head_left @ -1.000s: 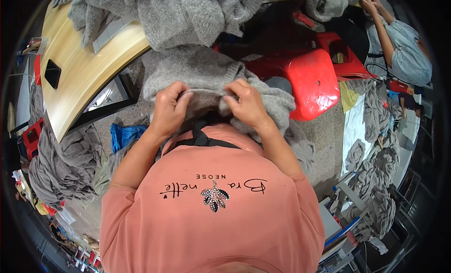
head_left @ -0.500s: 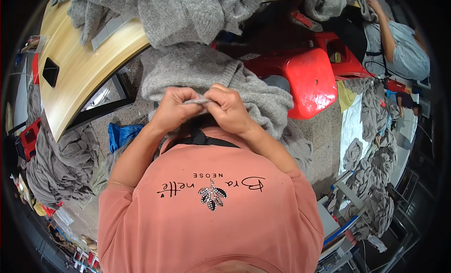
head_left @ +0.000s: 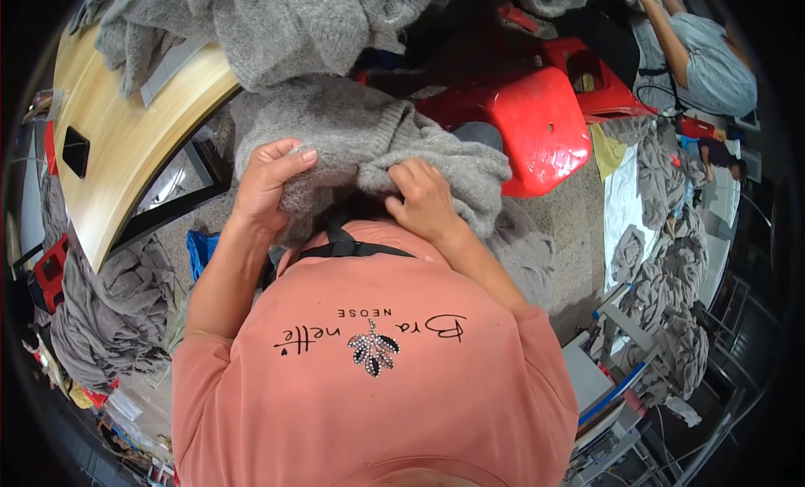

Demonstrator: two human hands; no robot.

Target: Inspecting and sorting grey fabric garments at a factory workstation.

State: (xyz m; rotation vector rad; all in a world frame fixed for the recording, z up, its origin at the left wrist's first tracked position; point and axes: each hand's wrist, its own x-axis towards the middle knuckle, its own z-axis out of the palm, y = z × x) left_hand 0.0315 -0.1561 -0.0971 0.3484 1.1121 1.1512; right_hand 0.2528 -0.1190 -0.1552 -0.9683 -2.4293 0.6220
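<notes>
A fuzzy grey knitted garment (head_left: pixel 323 122) lies bunched over my lap, with a ribbed band across its right part. At its near left part, my left hand (head_left: pixel 270 185) is closed on the knit, thumb lying on top and pointing right. Farther right, my right hand (head_left: pixel 422 197) pinches a fold of the same garment, its fingertips partly sunk in the cloth. A stretch of loose knit hangs between the two hands.
More grey knitwear (head_left: pixel 289 26) hangs over the wooden tabletop (head_left: pixel 105 118), where a black phone (head_left: pixel 75 151) lies. A red plastic stool (head_left: pixel 545 135) stands to the right. Heaps of grey garments (head_left: pixel 122 311) sit at the left. Another person (head_left: pixel 704 59) works at the upper right.
My hands were together, pinching one edge of the knit. Now they are apart: the left has moved left, the right slightly right, and the garment between them has spread.
</notes>
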